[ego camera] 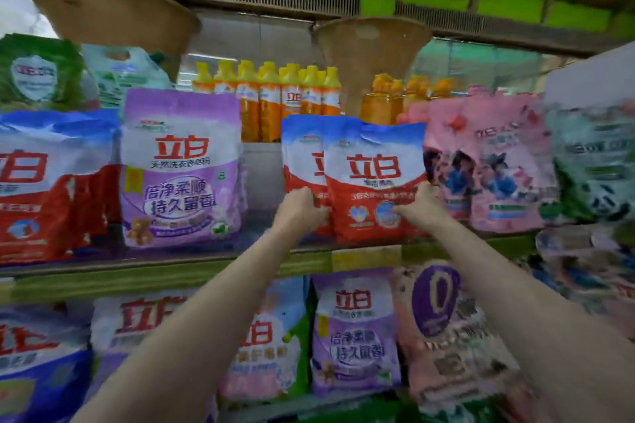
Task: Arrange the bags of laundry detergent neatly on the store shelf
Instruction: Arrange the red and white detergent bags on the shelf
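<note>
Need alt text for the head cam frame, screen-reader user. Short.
Both hands grip a red, white and blue detergent bag upright on the upper shelf, left hand at its left edge, right hand at its right. A purple bag stands left across a gap, pink bags right, orange bottles behind.

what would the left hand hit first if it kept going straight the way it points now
Probably nothing new: the left hand already grips the red and blue detergent bags. Pushing on would press them deeper onto the shelf; the orange bottles seem farther back, depth unclear.
</note>
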The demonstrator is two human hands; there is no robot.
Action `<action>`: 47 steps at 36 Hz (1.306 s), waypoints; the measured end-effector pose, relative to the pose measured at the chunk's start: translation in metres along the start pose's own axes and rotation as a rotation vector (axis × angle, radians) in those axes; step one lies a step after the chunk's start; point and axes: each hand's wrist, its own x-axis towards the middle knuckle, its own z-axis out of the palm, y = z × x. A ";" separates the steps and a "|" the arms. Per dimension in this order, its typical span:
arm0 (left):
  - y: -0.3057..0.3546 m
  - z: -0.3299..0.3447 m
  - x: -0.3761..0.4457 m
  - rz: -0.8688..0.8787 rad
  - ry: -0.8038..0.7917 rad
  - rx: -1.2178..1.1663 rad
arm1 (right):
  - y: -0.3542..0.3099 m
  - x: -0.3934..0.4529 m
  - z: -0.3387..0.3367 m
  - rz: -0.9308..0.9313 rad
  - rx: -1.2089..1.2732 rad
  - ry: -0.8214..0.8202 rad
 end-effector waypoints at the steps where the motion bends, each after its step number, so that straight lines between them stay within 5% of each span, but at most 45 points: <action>1: 0.006 0.007 0.002 -0.021 0.011 -0.011 | 0.010 0.008 -0.004 0.016 0.029 -0.007; 8: 0.031 0.040 0.007 -0.185 0.034 -0.095 | 0.096 0.112 0.018 0.062 0.203 -0.170; 18: 0.024 0.019 0.009 -0.363 0.335 -0.174 | 0.042 0.063 -0.004 -0.084 0.636 -0.386; 21: 0.008 0.008 0.005 -0.396 0.381 -0.124 | 0.030 0.056 0.008 -0.131 0.617 -0.498; 26: -0.013 0.005 -0.003 -0.452 0.208 -0.097 | 0.024 0.051 0.020 -0.133 0.405 -0.587; 35: 0.002 0.011 -0.010 -0.400 0.211 -0.076 | 0.035 0.056 0.020 -0.126 0.379 -0.488; 41: 0.038 0.023 -0.016 -0.287 0.439 0.167 | 0.038 0.039 -0.001 -0.214 0.158 -0.460; 47: 0.106 0.059 -0.002 -0.067 0.175 0.050 | 0.080 0.047 -0.046 -0.217 0.115 -0.263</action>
